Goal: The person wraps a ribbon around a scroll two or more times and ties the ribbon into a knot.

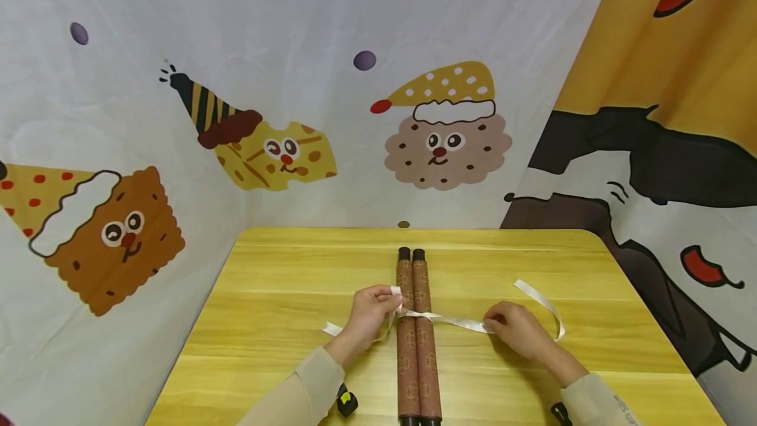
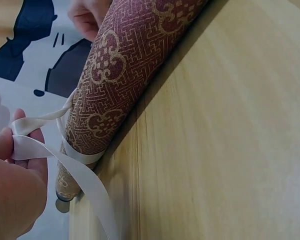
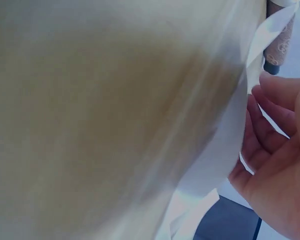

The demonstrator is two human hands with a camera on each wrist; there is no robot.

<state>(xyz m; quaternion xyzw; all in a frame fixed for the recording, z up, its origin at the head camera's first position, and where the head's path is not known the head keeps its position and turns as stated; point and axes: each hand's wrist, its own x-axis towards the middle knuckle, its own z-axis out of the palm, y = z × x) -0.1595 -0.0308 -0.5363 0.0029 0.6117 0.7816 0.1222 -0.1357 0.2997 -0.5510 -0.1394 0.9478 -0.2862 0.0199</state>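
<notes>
The left hand [image 1: 368,313] pinches a white ribbon [image 1: 464,323] between thumb and fingers, just left of two rolls [image 1: 407,363]. The right hand [image 1: 520,331] pinches the same ribbon, its fingers loosely bent, out toward the surface's right edge. Between the hands the ribbon crosses both rolls, partly twisted; one tail shows left of the left hand, another curls beyond the right. The rolls lie side by side, midway between the left and right edges of the surface [image 1: 266,275], from near its back edge toward the front. They are brown-red with gold motifs and black ends. The right sleeve [image 1: 594,400] bears lettering too small to read. Behind stands a cloth [image 1: 307,31] printed with cartoon snacks in hats.
</notes>
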